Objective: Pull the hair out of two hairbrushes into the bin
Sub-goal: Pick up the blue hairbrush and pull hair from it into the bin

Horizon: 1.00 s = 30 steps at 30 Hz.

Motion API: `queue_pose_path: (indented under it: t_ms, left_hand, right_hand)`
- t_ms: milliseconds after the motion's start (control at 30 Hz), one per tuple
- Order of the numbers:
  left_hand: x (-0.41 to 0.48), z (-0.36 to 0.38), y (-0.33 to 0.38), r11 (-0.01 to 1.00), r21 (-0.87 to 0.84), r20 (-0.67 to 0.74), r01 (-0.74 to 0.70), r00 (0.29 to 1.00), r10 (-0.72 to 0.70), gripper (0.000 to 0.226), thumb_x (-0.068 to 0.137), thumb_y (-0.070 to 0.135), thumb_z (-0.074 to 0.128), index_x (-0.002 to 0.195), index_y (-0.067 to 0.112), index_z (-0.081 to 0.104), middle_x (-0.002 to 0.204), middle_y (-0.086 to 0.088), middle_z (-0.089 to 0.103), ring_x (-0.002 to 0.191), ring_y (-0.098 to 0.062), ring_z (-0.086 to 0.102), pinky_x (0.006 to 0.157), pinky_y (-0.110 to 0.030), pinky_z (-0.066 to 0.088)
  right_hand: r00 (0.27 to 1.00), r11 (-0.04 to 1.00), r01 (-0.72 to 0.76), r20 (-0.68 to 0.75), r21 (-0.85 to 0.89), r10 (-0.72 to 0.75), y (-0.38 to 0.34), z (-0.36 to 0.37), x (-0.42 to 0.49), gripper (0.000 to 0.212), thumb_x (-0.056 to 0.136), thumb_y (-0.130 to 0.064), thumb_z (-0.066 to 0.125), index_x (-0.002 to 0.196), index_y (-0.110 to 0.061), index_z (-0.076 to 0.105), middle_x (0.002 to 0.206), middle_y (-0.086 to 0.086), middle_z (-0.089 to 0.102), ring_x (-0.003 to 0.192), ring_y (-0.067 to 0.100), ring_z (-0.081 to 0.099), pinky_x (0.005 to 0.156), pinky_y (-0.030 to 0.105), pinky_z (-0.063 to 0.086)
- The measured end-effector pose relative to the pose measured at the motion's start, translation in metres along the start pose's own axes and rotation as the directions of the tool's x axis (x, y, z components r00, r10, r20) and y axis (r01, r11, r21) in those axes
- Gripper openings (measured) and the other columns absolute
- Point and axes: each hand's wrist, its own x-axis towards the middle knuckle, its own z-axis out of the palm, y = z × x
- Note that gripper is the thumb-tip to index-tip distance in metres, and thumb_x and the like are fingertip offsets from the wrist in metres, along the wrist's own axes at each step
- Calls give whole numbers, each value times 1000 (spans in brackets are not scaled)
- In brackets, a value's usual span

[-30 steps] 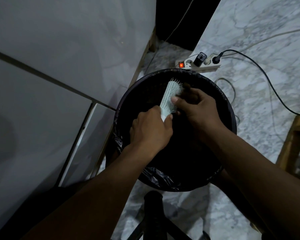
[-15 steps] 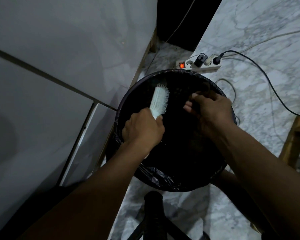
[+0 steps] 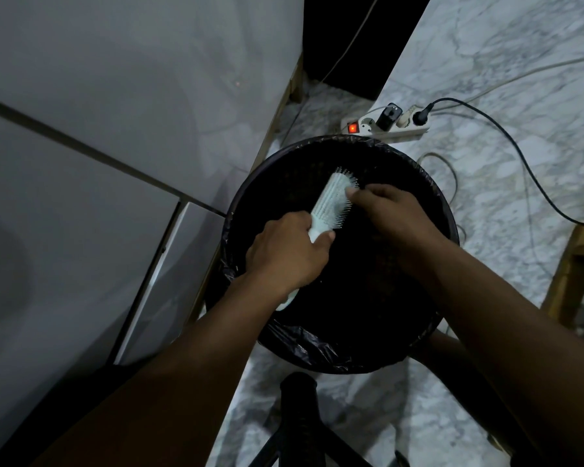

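— So, nearest the camera, what's there?

— A dark stand (image 3: 297, 399) at the bottom edge, on the marble floor (image 3: 520, 62). Just beyond it sits the bin (image 3: 317, 352), round, lined with a black bag, its inside too dark to read.

— And the hands?

— Both are over the bin's mouth. The left hand (image 3: 284, 254) is wrapped tight around the handle of the brush (image 3: 331, 203); the handle's end pokes out below the palm, and the thumb lies across the neck.

— Where does the brush point?

— Up and to the right, away from the person, bristles turned toward the right hand (image 3: 395, 214).

— What is the right hand doing?

— Its fingers (image 3: 354, 194) are drawn together at the bristles near the brush's far end, touching them. Whether any hair is pinched between them I cannot tell; it is too dim.

— Beyond the bin?

— A power strip (image 3: 385, 128) on the floor just behind the rim, red switch lit, with plugs in it and a black cable (image 3: 526, 163) running off to the right. A grey wall (image 3: 115, 96) fills the left side.
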Motion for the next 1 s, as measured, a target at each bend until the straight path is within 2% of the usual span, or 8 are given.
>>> queue_pose_path:
  t_ms: [133, 300, 367, 467, 567, 833, 933, 1000]
  left_hand:
    - [1, 1, 3, 977, -205, 144, -50, 986, 81, 28, 89, 48, 65, 83, 21, 66, 72, 4, 68, 62, -11, 65, 59, -29, 49]
    - [2, 1, 4, 955, -292, 234, -54, 964, 126, 29, 90, 45, 67, 70, 24, 62, 55, 13, 58, 44, 0, 51, 55, -24, 42]
    - [2, 0, 4, 959, -278, 259, -59, 957, 134, 33, 90, 45, 66, 72, 18, 63, 56, 10, 57, 47, -4, 51, 57, -27, 42]
    - [1, -1, 2, 971, -235, 252, -47, 962, 108, 33, 91, 46, 65, 78, 16, 66, 59, 9, 58, 50, -6, 53, 56, -26, 42]
    - [3, -4, 0, 984, -170, 162, -52, 984, 80, 40, 92, 48, 62, 80, 10, 64, 62, 6, 57, 53, -9, 53, 54, -25, 40]
    - [2, -3, 3, 984, -155, 225, -81, 968, 115, 39, 92, 48, 63, 67, 19, 60, 56, 10, 56, 45, -2, 51, 49, -20, 38]
    - [2, -5, 3, 984, -160, 234, -76, 966, 113, 38, 92, 46, 64, 64, 20, 58, 55, 11, 55, 44, 0, 50, 48, -19, 38]
    - [1, -7, 2, 987, -126, 222, -96, 967, 122, 32, 91, 46, 65, 68, 24, 59, 61, 12, 58, 51, 0, 55, 49, -18, 38]
  right_hand:
    - [997, 948, 73, -19, 309, -70, 5, -2, 5, 54, 83, -14, 78, 133, -6, 56, 112, 11, 70, 94, 22, 71, 78, 35, 61]
    - [975, 941, 151, -201, 302, -92, 6, -7, 3, 17, 88, -14, 73, 98, 0, 69, 80, 6, 69, 63, 10, 68, 47, 16, 51]
    - [967, 951, 111, -252, 287, -37, 6, -9, 3, 21, 93, -22, 68, 85, -3, 66, 72, 5, 64, 49, 3, 63, 42, 17, 50]
    - [990, 933, -22, -125, 360, 72, 3, -9, 3, 31, 94, -37, 63, 90, -7, 68, 83, 8, 71, 69, 16, 71, 63, 33, 61]
    - [988, 978, 117, 82, 170, -132, 11, -3, 3, 39, 80, -29, 80, 114, -12, 67, 100, 7, 77, 87, 22, 76, 69, 32, 59]
    - [923, 958, 286, -273, 15, -271, 19, -13, 15, 23, 83, -31, 78, 86, -9, 74, 79, 4, 74, 64, 7, 65, 63, 21, 54]
    - [956, 966, 176, -268, 191, -121, 17, -12, 14, 22, 89, -28, 72, 84, -6, 69, 74, 5, 67, 53, 1, 59, 52, 14, 50]
    - [993, 870, -84, -37, 487, 116, 14, -10, 14, 23, 93, -33, 66, 88, -10, 66, 83, 5, 67, 66, 8, 63, 62, 23, 53]
